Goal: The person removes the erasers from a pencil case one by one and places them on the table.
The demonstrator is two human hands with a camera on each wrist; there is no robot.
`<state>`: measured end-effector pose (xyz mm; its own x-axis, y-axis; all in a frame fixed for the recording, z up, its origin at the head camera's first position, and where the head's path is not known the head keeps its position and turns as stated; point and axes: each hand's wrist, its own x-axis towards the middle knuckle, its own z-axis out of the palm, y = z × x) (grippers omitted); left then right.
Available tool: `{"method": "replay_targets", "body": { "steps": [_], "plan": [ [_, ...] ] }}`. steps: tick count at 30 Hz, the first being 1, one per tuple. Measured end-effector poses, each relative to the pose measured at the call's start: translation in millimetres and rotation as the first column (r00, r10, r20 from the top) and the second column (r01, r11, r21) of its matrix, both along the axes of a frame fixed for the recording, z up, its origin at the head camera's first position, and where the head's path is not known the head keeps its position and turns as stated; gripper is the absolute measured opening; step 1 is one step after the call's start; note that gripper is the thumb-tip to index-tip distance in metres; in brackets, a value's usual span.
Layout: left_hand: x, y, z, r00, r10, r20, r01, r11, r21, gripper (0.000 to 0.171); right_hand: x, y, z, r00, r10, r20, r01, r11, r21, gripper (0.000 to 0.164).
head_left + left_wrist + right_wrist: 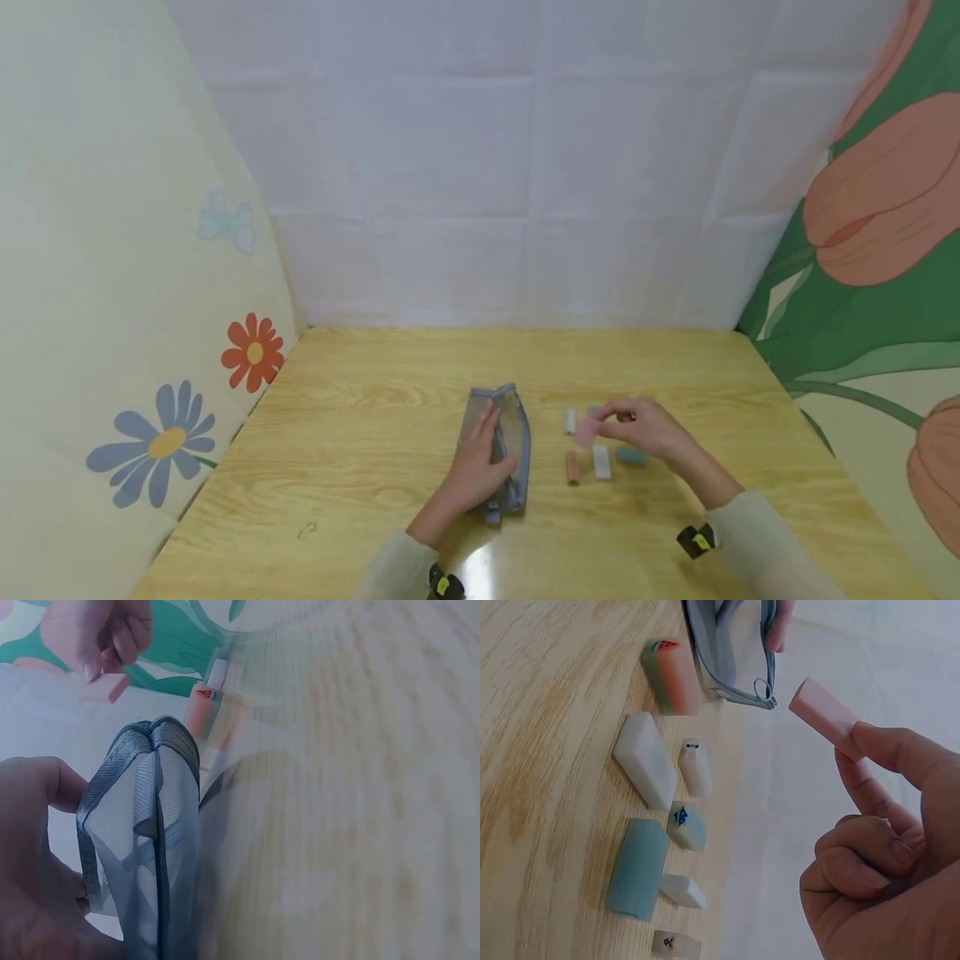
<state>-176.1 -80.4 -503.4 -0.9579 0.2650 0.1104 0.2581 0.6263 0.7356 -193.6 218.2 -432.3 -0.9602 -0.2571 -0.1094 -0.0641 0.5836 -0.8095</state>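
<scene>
A blue-edged mesh pouch (522,454) lies on the table with its zipped mouth parted. My left hand (474,468) grips its left side, fingers stretched along the mesh and thumb over the opening. In the left wrist view, the pouch (139,840) shows grey-blue mesh walls and binding. My right hand (651,429) pinches a pink eraser (826,716) between thumb and index finger, raised above the table to the right of the pouch. The other fingers of that hand curl into the palm.
Several small erasers lie right of the pouch: an orange one with a green side (673,679), a white block (645,759), a teal block (637,866) and small printed ones such as a white one (696,766). Behind the wooden table (360,417) hangs a white cloth (450,167).
</scene>
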Motion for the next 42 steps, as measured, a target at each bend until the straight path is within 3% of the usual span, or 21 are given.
{"method": "replay_targets", "body": {
  "steps": [9,23,31,42],
  "plan": [
    [3.2,2.9,4.5,1.0,-0.021,0.006,0.021,0.998,-0.06,0.087,2.2,15.2,-2.4,0.999,-0.032,0.027,0.031,0.999,0.013,0.033],
    [-2.3,4.1,2.8,1.0,-0.014,0.014,0.016,0.988,-0.153,0.094,4.5,39.4,-7.8,0.998,-0.052,0.029,0.05,0.997,0.053,0.036],
    [1.5,8.8,6.4,0.993,-0.052,0.107,0.069,0.984,-0.161,0.085,8.8,54.1,-9.2,0.994,-0.088,0.065,0.082,0.993,0.082,0.04],
    [-1.4,10.5,11.3,0.985,-0.063,0.16,0.095,0.974,-0.204,0.077,7.8,71.3,-11.6,0.993,-0.049,0.105,0.036,0.992,0.12,0.038]
  ]
}}
